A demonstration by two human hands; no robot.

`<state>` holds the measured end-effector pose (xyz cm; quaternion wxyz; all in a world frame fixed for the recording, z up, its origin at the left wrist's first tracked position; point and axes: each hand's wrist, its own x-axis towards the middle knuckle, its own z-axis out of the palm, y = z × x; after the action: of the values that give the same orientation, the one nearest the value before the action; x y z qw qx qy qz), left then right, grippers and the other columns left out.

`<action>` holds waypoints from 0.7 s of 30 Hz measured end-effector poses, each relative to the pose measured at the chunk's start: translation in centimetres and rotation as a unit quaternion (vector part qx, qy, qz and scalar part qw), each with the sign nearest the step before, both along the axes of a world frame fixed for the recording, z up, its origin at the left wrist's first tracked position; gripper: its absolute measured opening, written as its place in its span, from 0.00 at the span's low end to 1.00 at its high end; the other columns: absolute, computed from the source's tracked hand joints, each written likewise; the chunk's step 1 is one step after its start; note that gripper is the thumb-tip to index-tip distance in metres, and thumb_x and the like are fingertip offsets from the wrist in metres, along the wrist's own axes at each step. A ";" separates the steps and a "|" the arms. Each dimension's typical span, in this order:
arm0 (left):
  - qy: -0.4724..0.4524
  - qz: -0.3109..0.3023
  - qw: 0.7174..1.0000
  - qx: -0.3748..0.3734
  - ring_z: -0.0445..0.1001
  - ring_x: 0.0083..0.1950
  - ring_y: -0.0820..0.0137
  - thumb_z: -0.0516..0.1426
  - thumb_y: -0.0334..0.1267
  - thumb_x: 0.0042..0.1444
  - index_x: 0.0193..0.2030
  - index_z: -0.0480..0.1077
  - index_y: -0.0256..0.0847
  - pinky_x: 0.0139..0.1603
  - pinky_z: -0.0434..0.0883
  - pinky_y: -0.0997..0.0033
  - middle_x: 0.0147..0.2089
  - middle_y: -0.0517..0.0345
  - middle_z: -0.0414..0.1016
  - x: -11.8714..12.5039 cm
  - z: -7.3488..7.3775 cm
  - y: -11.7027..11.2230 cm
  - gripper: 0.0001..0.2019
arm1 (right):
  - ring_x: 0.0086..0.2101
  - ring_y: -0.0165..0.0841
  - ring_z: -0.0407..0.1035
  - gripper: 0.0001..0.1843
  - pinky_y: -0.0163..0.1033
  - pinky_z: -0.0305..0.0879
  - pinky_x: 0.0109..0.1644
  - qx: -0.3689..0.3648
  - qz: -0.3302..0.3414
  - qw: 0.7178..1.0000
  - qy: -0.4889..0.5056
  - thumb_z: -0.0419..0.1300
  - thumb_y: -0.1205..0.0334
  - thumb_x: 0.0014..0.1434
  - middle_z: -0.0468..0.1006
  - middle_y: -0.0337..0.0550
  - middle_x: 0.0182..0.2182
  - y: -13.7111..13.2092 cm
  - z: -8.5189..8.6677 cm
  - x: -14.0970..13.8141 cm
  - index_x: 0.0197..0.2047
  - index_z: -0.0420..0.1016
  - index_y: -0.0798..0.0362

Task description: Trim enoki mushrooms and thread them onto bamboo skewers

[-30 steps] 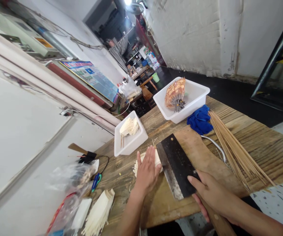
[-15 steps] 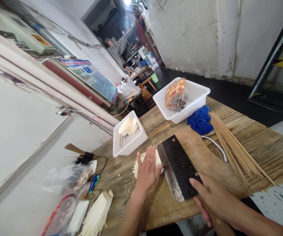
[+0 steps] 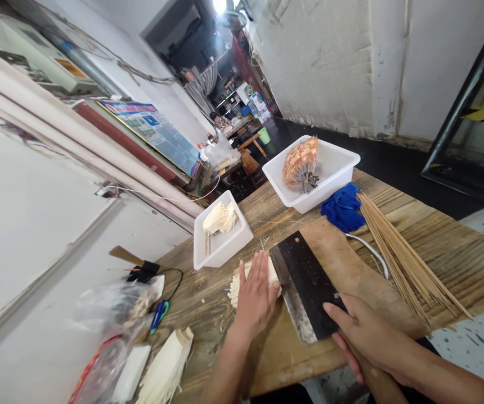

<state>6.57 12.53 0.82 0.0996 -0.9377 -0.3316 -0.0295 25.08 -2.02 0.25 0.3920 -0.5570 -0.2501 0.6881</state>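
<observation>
My left hand [image 3: 254, 297] lies flat, fingers stretched out, on a pale stack of thin food sheets [image 3: 273, 271] whose left end is cut into fringe-like strips. Most of that stack is hidden under the palm. Closed round a wooden handle, my right hand [image 3: 366, 334] holds a broad dark cleaver [image 3: 305, 286], thumb against the blade. The cleaver is tilted with its flat side facing up, and its worn edge is beside the right end of the stack. Beneath both is a worn brown cutting board [image 3: 330, 247].
A small white tub [image 3: 242, 238] holds pale fringed pieces on sticks; a larger one [image 3: 338, 178] holds bundled reddish skewers. A blue cloth [image 3: 342, 207] and bamboo sticks [image 3: 406, 252] lie right. At left are another fringed stack [image 3: 168, 365], scissors [image 3: 159, 316] and plastic bags [image 3: 111, 306].
Almost nothing differs. My left hand is a touch farther right on the stack, and the cleaver stays beside the stack in much the same pose.
</observation>
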 end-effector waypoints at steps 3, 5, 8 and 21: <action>-0.006 0.002 1.000 -0.002 0.44 0.73 0.60 0.39 0.42 0.68 0.72 0.31 0.36 0.70 0.43 0.42 0.72 0.43 0.49 0.1 -0.1 0.0 0.29 | 0.11 0.25 0.57 0.14 0.29 0.57 0.13 0.005 -0.003 1.000 0.004 0.48 0.48 0.63 0.62 0.28 0.13 0.4 0.4 -0.1 0.32 0.55 0.49; -0.010 0.003 1.000 0.000 0.44 0.73 0.61 0.38 0.42 0.68 0.72 0.32 0.36 0.70 0.44 0.43 0.71 0.43 0.49 0.1 -0.3 0.1 0.29 | 0.10 0.24 0.56 0.12 0.28 0.56 0.13 0.007 -0.010 1.000 0.008 0.45 0.52 0.65 0.61 0.28 0.13 1.0 0.8 -0.2 0.32 0.55 0.49; -0.012 0.004 1.000 0.004 0.45 0.73 0.61 0.38 0.41 0.69 0.72 0.33 0.34 0.70 0.45 0.43 0.71 0.42 0.50 0.1 -0.5 0.3 0.29 | 0.10 0.24 0.55 0.11 0.28 0.56 0.13 -0.002 -0.014 1.000 0.011 0.43 0.56 0.66 0.61 0.27 0.13 2.0 1.2 -0.4 0.32 0.55 0.49; -0.036 0.006 0.999 -0.001 0.45 0.73 0.62 0.37 0.41 0.69 0.71 0.39 0.33 0.71 0.45 0.44 0.71 0.42 0.50 0.1 -0.6 0.4 0.27 | 0.10 0.25 0.55 0.11 0.29 0.56 0.12 0.008 -0.018 1.000 -0.006 0.43 0.58 0.66 0.61 0.27 0.13 2.4 0.8 -1.6 0.32 0.54 0.49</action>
<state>6.64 12.88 0.23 0.0869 -0.9343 -0.3402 -0.0621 23.48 0.38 1.02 0.4072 -0.5625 -0.2478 0.6755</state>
